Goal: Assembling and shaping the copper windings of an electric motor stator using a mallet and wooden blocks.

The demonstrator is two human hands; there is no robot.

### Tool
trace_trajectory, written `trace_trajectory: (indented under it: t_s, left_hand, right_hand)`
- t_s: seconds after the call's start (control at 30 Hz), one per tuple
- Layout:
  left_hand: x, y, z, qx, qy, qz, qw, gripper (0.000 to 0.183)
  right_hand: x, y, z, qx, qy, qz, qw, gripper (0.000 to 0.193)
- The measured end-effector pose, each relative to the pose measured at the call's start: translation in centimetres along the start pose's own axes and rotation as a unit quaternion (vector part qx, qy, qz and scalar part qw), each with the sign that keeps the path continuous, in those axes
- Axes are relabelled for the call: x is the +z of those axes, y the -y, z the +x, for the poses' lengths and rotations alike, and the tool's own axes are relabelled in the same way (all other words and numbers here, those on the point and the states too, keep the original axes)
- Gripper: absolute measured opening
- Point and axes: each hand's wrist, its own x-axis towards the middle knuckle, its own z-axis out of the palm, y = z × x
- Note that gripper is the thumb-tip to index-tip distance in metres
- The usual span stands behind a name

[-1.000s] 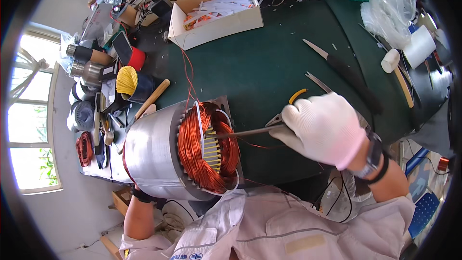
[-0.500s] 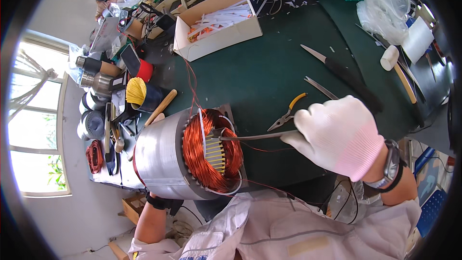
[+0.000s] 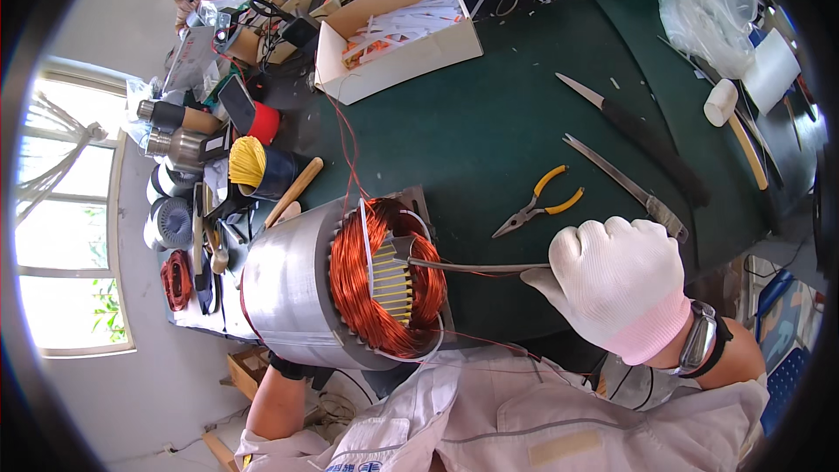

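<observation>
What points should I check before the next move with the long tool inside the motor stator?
1. Right hand grips the long metal tool: ok.
2. Tool tip reaches the bore of the stator: ok.
3. Left hand steadies the stator: cannot tell, hidden behind it.
4. Copper winding undamaged near the tip: cannot tell.
5. Yellow-handled pliers lie apart from the tool on the green table: ok.

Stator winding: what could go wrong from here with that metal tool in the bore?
1. The flat metal tool in the right hand reaches among the copper coils; a slip might scrape the wire.
2. Thin loose red wire trails across the green table and could snag.
</observation>
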Motion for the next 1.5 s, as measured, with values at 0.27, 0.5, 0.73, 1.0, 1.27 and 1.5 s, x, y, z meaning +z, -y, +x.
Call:
trace_trajectory:
  t_s: [0.27, 0.5, 0.73, 1.0, 1.27, 1.5]
  left_hand:
    - [0.4, 1.1, -4.2, 0.029, 0.017, 0.013, 0.999, 0.068]
    - [-1.1, 1.5, -2.5, 0.071, -0.01, 0.002, 0.997, 0.07]
    - [-7.9, 6.5, -3.4, 0.104, -0.028, -0.098, 0.989, 0.057]
    - [-6.6, 6.2, -0.1, 0.213, 0.009, -0.008, 0.977, 0.051]
    - [-6.2, 7.5, -0.5, 0.214, -0.009, -0.009, 0.977, 0.036]
    - [-6.2, 7.4, -0.6, 0.219, -0.015, -0.022, 0.975, 0.035]
  right_hand:
    - [0.5, -0.3, 3.4, -0.03, -0.001, 0.091, 0.995, 0.037]
    - [1.9, -2.1, 3.3, -0.049, 0.03, 0.103, 0.993, 0.04]
    - [1.0, 0.2, 5.4, -0.02, 0.026, 0.069, 0.997, 0.04]
    - [1.8, 5.3, 4.9, 0.079, 0.067, 0.263, 0.959, 0.02]
    - [2.5, -0.6, -0.1, 0.254, 0.068, 0.294, 0.919, 0.059]
    - [3.6, -2.0, 1.1, 0.386, 0.061, 0.479, 0.786, 0.056]
